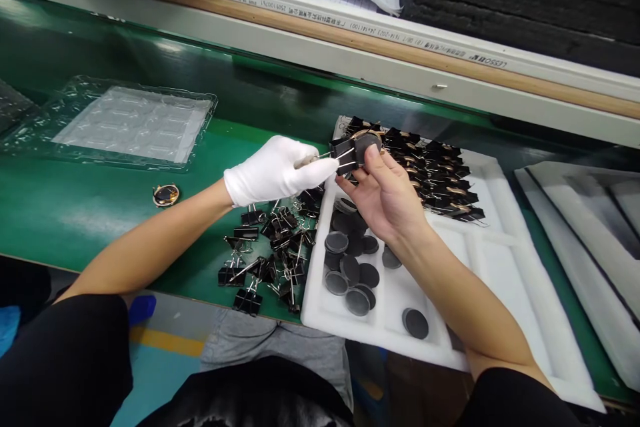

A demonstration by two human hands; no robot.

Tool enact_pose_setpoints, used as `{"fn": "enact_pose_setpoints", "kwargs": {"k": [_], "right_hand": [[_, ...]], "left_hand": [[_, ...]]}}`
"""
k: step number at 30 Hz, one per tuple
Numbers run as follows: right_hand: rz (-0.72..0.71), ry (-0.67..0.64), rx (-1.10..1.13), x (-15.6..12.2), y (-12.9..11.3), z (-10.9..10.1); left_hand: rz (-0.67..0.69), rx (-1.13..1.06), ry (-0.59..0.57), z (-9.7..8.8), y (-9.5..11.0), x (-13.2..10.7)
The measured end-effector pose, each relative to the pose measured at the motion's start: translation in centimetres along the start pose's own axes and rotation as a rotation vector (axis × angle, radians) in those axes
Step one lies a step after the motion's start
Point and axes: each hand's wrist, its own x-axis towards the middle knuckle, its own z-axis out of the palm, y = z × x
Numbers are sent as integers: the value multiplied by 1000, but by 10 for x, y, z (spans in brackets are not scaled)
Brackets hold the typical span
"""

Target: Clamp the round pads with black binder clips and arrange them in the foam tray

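My left hand (283, 170), in a white glove, is closed on the wire handles of a black binder clip (345, 155). Bare, my right hand (387, 193) pinches a round dark disc (367, 147) between thumb and fingers at the clip's jaws. Whether the jaws are fully around the disc I cannot tell. Below my left hand lies a pile of loose binder clips (270, 247) on the green table. Under my right hand, several dark discs (347, 267) lie loose in a compartment of the white foam tray (320, 303).
Rows of clips with gold-rimmed parts (430, 170) fill the tray's far section. A small round gold-rimmed part (166, 195) lies on the green table (100, 213) at left, before a clear plastic tray (190, 140). More white foam trays (565, 227) stand at right. A shelf edge (300, 33) crosses behind.
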Motion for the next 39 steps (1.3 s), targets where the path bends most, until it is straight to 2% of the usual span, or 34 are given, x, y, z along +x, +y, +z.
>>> {"fn": "enact_pose_setpoints", "kwargs": {"k": [4, 5, 8, 10, 13, 15, 18, 23, 26, 29, 31, 34, 36, 39], "right_hand": [[-21, -1, 30, 4, -1, -5], [-42, -10, 1, 6, -2, -7], [-94, -38, -86, 12, 0, -13], [-99, -46, -84, 15, 2, -16], [-49, -31, -3, 17, 4, -16], [6, -14, 58, 15, 3, -14], [80, -32, 99, 11, -1, -8], [143, -303, -27, 1, -6, -3], [145, -443, -113, -3, -5, -4], [175, -503, -139, -5, -5, -5], [164, -467, -131, -5, -5, -5], [71, -317, -77, -4, -5, -4], [29, -226, -26, -4, -5, -4], [8, -166, 44, -4, -5, -2]], "left_hand": [[-73, 46, -260, -24, -2, 1], [-94, 130, -296, -30, -6, 1], [-161, 488, -308, -41, -24, 3], [-200, 636, -352, -37, -38, 3], [-232, 702, -473, -24, -52, 3], [-243, 720, -512, -18, -56, 4], [-245, 690, -537, -25, -55, 9], [-126, 468, -473, -47, -33, 10], [-48, 355, -409, -44, -13, 4], [36, 344, -321, -33, -1, 0], [49, 339, -227, -27, 1, -1], [-30, 336, -108, -23, 2, -1], [-91, 342, -95, -20, 2, -2], [-113, 309, -49, -12, 3, -3]]}}
